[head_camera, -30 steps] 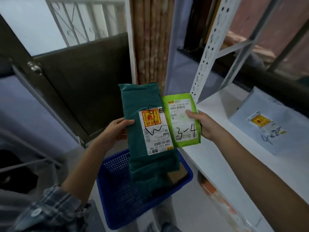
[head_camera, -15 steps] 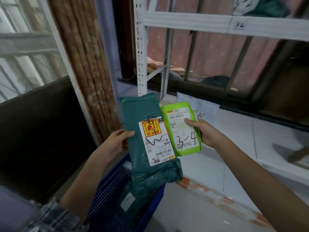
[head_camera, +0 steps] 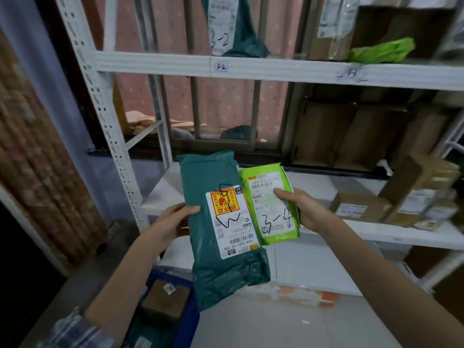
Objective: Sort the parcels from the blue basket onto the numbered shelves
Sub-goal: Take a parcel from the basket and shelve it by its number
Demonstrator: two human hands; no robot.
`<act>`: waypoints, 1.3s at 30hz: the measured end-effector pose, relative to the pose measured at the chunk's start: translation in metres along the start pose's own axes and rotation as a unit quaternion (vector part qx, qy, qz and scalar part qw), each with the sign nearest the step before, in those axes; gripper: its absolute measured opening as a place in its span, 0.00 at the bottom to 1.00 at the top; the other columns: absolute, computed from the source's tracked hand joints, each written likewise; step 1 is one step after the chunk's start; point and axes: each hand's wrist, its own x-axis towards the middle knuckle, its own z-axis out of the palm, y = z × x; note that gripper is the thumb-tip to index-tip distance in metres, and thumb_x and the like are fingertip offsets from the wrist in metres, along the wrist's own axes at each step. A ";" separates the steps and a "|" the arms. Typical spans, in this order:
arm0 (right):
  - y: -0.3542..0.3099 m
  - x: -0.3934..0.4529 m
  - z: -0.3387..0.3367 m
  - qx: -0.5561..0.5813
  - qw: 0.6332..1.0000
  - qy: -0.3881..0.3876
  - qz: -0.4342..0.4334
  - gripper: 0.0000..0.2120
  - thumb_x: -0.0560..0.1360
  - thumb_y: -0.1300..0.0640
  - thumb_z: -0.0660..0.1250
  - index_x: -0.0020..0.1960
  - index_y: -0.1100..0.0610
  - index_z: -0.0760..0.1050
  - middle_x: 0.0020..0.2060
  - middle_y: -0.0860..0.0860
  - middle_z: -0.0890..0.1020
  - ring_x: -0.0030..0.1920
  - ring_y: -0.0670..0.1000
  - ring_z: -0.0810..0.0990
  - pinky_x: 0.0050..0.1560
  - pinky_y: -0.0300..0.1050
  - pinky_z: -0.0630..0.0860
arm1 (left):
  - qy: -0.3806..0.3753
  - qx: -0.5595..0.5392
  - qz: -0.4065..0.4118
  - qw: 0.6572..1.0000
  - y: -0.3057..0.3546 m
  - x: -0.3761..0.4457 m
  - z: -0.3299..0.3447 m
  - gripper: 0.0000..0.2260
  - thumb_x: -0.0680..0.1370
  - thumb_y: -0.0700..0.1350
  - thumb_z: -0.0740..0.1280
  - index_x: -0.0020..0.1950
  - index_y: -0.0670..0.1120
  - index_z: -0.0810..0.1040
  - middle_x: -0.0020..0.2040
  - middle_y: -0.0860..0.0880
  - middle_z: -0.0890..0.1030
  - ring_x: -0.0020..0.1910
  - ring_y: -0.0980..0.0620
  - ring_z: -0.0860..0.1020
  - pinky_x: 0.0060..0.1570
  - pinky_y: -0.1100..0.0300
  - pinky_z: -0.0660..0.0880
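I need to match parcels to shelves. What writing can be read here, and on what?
"3-4": handwritten on the green parcel in the right hand.
"3-2": tag on the upper shelf beam.
"3-2": label of the teal parcel on that shelf.
Teal parcel in the left hand: a handwritten mark, unclear; printed text too small.
Second beam tag: blurred.

Barred window (head_camera: 226, 104), brown curtain (head_camera: 37, 156), perhaps tiled floor (head_camera: 288, 322)

Both arms raised forward; left hand (head_camera: 173, 219) and right hand (head_camera: 305, 209) gripping
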 end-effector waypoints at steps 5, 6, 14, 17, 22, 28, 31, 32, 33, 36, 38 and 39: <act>-0.017 -0.037 -0.077 -0.013 0.998 0.053 -0.016 0.10 0.77 0.57 0.64 0.56 0.60 0.76 0.48 0.56 0.85 0.45 0.55 0.85 0.46 0.48 0.82 | -0.047 0.013 0.011 0.999 0.006 0.025 0.082 0.46 0.42 0.63 0.80 0.55 0.46 0.78 0.46 0.51 0.86 0.42 0.53 0.84 0.36 0.62 0.78; -0.021 -0.043 -0.093 -0.015 0.998 0.062 -0.017 0.12 0.77 0.56 0.64 0.58 0.61 0.76 0.50 0.58 0.84 0.46 0.56 0.84 0.48 0.50 0.82 | -0.057 0.017 0.012 0.998 0.008 0.029 0.099 0.45 0.42 0.64 0.80 0.56 0.46 0.78 0.46 0.51 0.85 0.42 0.53 0.84 0.37 0.62 0.78; -0.044 -0.092 -0.194 -0.004 0.994 0.106 -0.029 0.09 0.77 0.56 0.64 0.55 0.58 0.76 0.47 0.55 0.85 0.45 0.54 0.85 0.45 0.49 0.82 | -0.069 -0.016 0.022 0.997 0.011 0.052 0.217 0.27 0.55 0.55 0.75 0.51 0.46 0.79 0.41 0.52 0.86 0.40 0.54 0.83 0.36 0.63 0.78; -0.049 -0.106 -0.224 0.020 0.989 0.138 -0.039 0.08 0.77 0.57 0.63 0.53 0.58 0.76 0.43 0.53 0.86 0.41 0.53 0.86 0.38 0.45 0.82 | -0.032 -0.073 0.030 0.996 0.005 0.062 0.248 0.19 0.68 0.47 0.74 0.56 0.42 0.78 0.45 0.48 0.84 0.41 0.51 0.82 0.36 0.62 0.78; -0.063 -0.129 -0.275 0.085 0.969 0.223 -0.064 0.09 0.78 0.53 0.62 0.54 0.57 0.76 0.42 0.53 0.86 0.41 0.54 0.85 0.38 0.48 0.80 | -0.012 -0.159 0.050 0.986 -0.001 0.070 0.285 0.09 0.72 0.45 0.70 0.52 0.45 0.79 0.45 0.48 0.85 0.41 0.51 0.82 0.35 0.61 0.78; -0.094 -0.154 -0.327 0.123 0.939 0.297 -0.121 0.13 0.78 0.50 0.60 0.59 0.54 0.74 0.46 0.51 0.84 0.45 0.53 0.83 0.41 0.50 0.78 | -0.043 -0.263 0.106 0.958 0.007 0.085 0.321 0.31 0.56 0.48 0.79 0.57 0.49 0.76 0.51 0.50 0.84 0.46 0.52 0.83 0.39 0.58 0.80; -0.118 -0.158 -0.338 0.106 0.927 0.328 -0.146 0.12 0.78 0.50 0.60 0.59 0.53 0.73 0.45 0.51 0.84 0.43 0.52 0.84 0.43 0.52 0.74 | -0.059 -0.292 0.127 0.946 0.012 0.097 0.339 0.23 0.66 0.39 0.75 0.59 0.49 0.75 0.57 0.48 0.81 0.53 0.47 0.81 0.44 0.54 0.81; -0.126 -0.157 -0.340 0.098 0.925 0.333 -0.153 0.11 0.78 0.50 0.60 0.57 0.53 0.74 0.41 0.50 0.86 0.40 0.51 0.85 0.44 0.51 0.74 | -0.064 -0.295 0.135 0.944 0.015 0.102 0.345 0.23 0.66 0.38 0.73 0.59 0.50 0.75 0.57 0.49 0.81 0.54 0.47 0.80 0.45 0.54 0.81; -0.134 -0.156 -0.342 0.089 0.924 0.336 -0.156 0.10 0.78 0.50 0.60 0.55 0.53 0.75 0.39 0.49 0.86 0.38 0.49 0.85 0.43 0.51 0.74 | -0.071 -0.295 0.145 0.942 0.018 0.108 0.351 0.23 0.66 0.38 0.72 0.59 0.50 0.75 0.57 0.49 0.81 0.54 0.47 0.80 0.45 0.54 0.81; -0.158 -0.151 -0.344 0.059 0.925 0.339 -0.161 0.08 0.78 0.50 0.61 0.51 0.52 0.76 0.36 0.48 0.86 0.35 0.48 0.85 0.42 0.50 0.74 | -0.093 -0.304 0.151 0.936 0.028 0.127 0.367 0.23 0.66 0.36 0.72 0.58 0.50 0.75 0.57 0.50 0.81 0.54 0.48 0.80 0.43 0.56 0.80; -0.174 -0.143 -0.344 0.040 0.926 0.339 -0.162 0.09 0.77 0.50 0.62 0.51 0.53 0.76 0.36 0.48 0.86 0.35 0.49 0.85 0.42 0.49 0.74 | -0.102 -0.314 0.143 0.933 0.033 0.142 0.377 0.22 0.66 0.37 0.70 0.59 0.50 0.75 0.58 0.49 0.80 0.54 0.48 0.80 0.44 0.55 0.80; -0.181 -0.139 -0.343 0.035 0.927 0.334 -0.167 0.09 0.77 0.50 0.62 0.51 0.53 0.76 0.37 0.49 0.86 0.36 0.49 0.85 0.42 0.49 0.75 | -0.109 -0.320 0.138 0.931 0.036 0.148 0.382 0.23 0.66 0.37 0.69 0.60 0.50 0.74 0.59 0.48 0.80 0.55 0.48 0.80 0.45 0.54 0.79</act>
